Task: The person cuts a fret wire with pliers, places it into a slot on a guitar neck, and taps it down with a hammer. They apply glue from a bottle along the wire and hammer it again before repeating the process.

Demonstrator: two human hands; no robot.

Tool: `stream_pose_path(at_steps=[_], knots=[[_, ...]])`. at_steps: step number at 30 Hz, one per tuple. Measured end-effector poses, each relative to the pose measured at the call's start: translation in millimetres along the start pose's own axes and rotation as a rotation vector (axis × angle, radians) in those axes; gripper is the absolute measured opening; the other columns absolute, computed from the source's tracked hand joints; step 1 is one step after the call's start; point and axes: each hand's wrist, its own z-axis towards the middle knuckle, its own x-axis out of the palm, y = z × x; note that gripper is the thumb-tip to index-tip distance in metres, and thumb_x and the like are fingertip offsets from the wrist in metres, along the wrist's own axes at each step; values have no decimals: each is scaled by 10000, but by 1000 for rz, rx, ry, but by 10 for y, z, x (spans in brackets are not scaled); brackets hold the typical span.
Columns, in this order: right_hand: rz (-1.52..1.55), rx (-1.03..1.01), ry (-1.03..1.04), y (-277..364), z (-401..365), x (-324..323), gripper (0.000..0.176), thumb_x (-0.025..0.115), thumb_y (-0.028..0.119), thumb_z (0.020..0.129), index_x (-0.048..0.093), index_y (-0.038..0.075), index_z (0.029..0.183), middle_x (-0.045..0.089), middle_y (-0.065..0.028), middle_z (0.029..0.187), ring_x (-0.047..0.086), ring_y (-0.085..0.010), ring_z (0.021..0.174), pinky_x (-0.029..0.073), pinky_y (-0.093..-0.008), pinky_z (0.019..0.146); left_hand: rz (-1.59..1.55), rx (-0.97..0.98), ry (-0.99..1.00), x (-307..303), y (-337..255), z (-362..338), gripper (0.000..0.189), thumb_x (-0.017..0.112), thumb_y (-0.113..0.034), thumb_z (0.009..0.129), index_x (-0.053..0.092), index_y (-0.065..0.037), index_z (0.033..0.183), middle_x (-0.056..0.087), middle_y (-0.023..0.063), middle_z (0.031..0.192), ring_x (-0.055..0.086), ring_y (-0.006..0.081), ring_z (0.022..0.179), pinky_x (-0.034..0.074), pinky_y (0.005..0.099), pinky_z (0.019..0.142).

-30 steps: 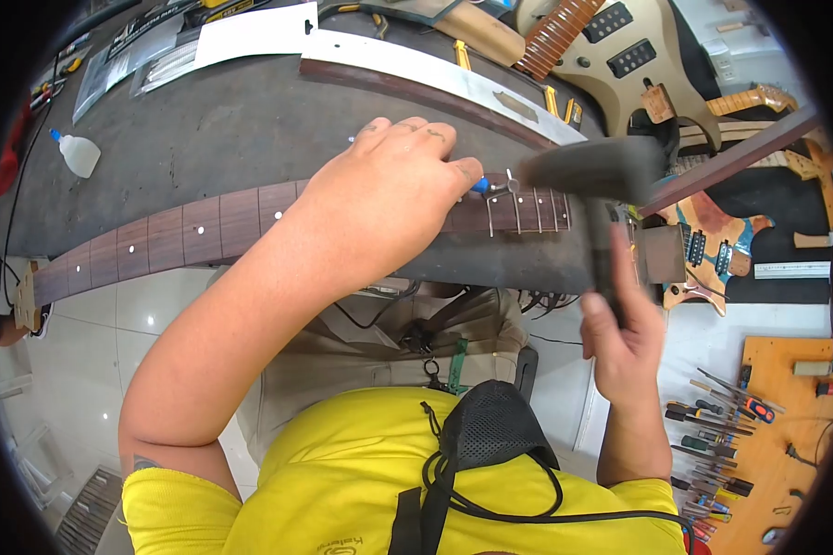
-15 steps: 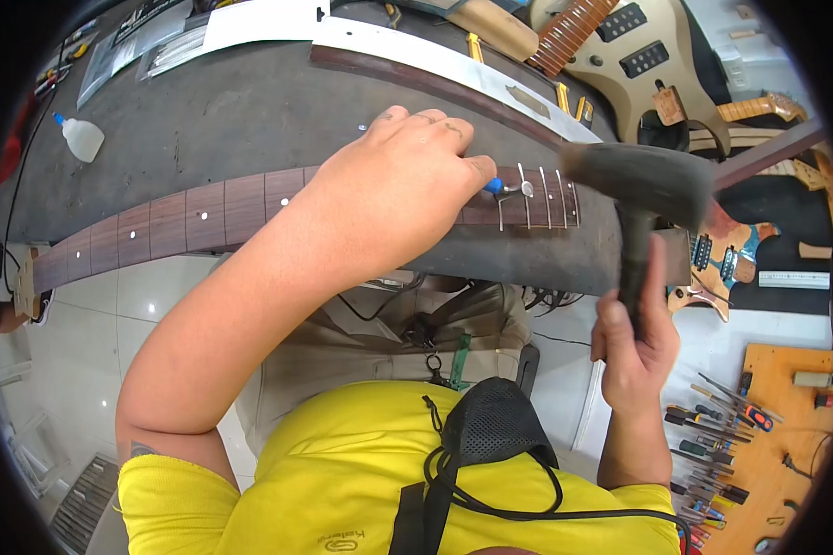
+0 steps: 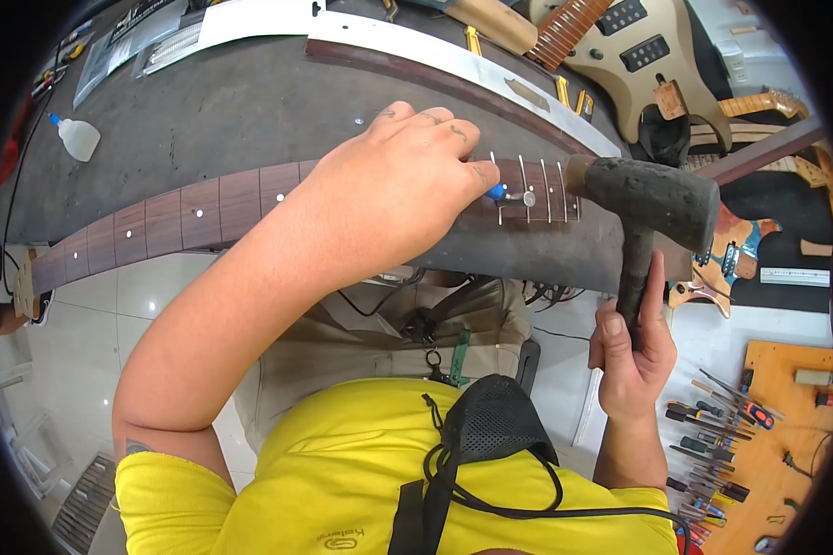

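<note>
Closest in: yellow shirt point(image 3: 361, 462), with a black mesh pouch point(image 3: 495, 421) on a strap at the chest.

Right hand point(image 3: 631, 347) was closed tight round the handle of a black mallet point(image 3: 652, 194), thumb up along the shaft. Handle near vertical, head lying sideways. The head sat just beside the fretted end of the guitar neck point(image 3: 204, 211). Couldn't tell if it touched.

Low right: wooden board point(image 3: 787, 370) with a row of screwdrivers point(image 3: 713, 416) at its left edge.

Left hand point(image 3: 393, 199) lay palm-down over the neck, fingers curled. Thumb and forefinger pinched a blue-handled tool point(image 3: 496, 191), its metal tip on the fingerboard among the fret wires point(image 3: 544, 178). Four wires showed, all at the right end. The slots under and left of the hand were bare.

The neck had a dark board with white dot inlays and ran left-right along the front edge of the grey bench mat point(image 3: 250, 111). Its left end hung out past the mat over the tiled floor.

Further back on the mat:
- White glue bottle point(image 3: 76, 137) with a blue cap, far left, well apart from the hands.
- Loose dark fingerboard strip point(image 3: 407, 74) lying right against a steel straightedge point(image 3: 416, 44).

Past those, top right: gold guitar body point(image 3: 639, 79) with black pickups. A blue guitar point(image 3: 713, 254) was partly hidden behind the mallet head.
</note>
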Motion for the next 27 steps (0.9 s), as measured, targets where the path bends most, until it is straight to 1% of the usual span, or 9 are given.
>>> stream_pose_path(at_steps=[2, 4, 7, 12, 15, 16, 17, 21, 27], knots=[[-257, -37, 160, -47, 46, -86, 681, 602, 122, 1055, 295, 19, 1653, 547, 25, 796, 434, -35, 557, 378, -202, 501, -26, 10, 14, -19, 10, 22, 287, 635, -47, 877, 748, -77, 1139, 614, 97, 970, 607, 301, 1038, 448, 429, 884], [-227, -9, 174, -18, 56, -72, 688, 608, 124, 1054, 290, 18, 1654, 543, 24, 793, 439, -35, 568, 379, -200, 503, -48, 17, 5, -8, 17, 39, 281, 644, -49, 875, 750, -81, 1133, 612, 96, 968, 607, 302, 1033, 446, 428, 880], [-20, -10, 27, -53, -11, 7, 679, 632, 130, 1044, 332, 43, 1646, 537, 37, 779, 427, -33, 555, 375, -202, 507, -54, 21, 7, -2, 32, 25, 274, 660, -54, 870, 751, -84, 1127, 609, 96, 964, 607, 303, 1025, 442, 423, 873], [-197, 22, 189, -23, 31, -109, 721, 616, 147, 1051, 258, 35, 1667, 565, -13, 809, 446, -44, 531, 381, -198, 494, -48, 44, 15, -11, 34, 38, 268, 669, -66, 877, 746, -85, 1132, 607, 97, 961, 606, 295, 1023, 438, 413, 874], [131, -6, -139, 136, 15, -16, 767, 608, 146, 1054, 178, 38, 1680, 582, -59, 856, 456, -59, 503, 391, -213, 445, -86, 12, 28, 11, 64, 48, 246, 658, -75, 907, 733, -64, 1141, 618, 118, 970, 611, 326, 1017, 464, 444, 864], [180, -56, -190, 146, 41, -7, 789, 610, 166, 1059, 146, 51, 1687, 550, -59, 818, 432, -64, 484, 382, -217, 427, -131, -72, -71, 51, 117, 77, 232, 649, -76, 923, 728, -49, 1139, 624, 131, 977, 612, 348, 1012, 476, 462, 858], [218, -73, -203, 148, 61, -15, 789, 611, 173, 1060, 148, 59, 1688, 541, -59, 809, 425, -65, 480, 380, -220, 419, -175, -152, -173, 68, 145, 105, 219, 640, -77, 939, 723, -34, 1138, 629, 143, 983, 612, 371, 1007, 488, 479, 853], [239, -68, -180, 107, 131, -25, 773, 604, 165, 1062, 162, 81, 1691, 536, -54, 803, 424, -61, 478, 376, -220, 412, -147, -323, -242, 42, 123, 94, 206, 632, -74, 954, 714, -10, 1133, 635, 159, 989, 612, 403, 995, 498, 502, 845], [138, 25, -124, 93, 179, 3, 751, 599, 120, 1053, 195, 54, 1683, 535, -28, 806, 421, -44, 490, 362, -204, 437, -89, -83, -65, -53, 56, 47, 236, 689, -69, 899, 727, -23, 1128, 637, 114, 983, 606, 340, 1031, 490, 464, 883]])
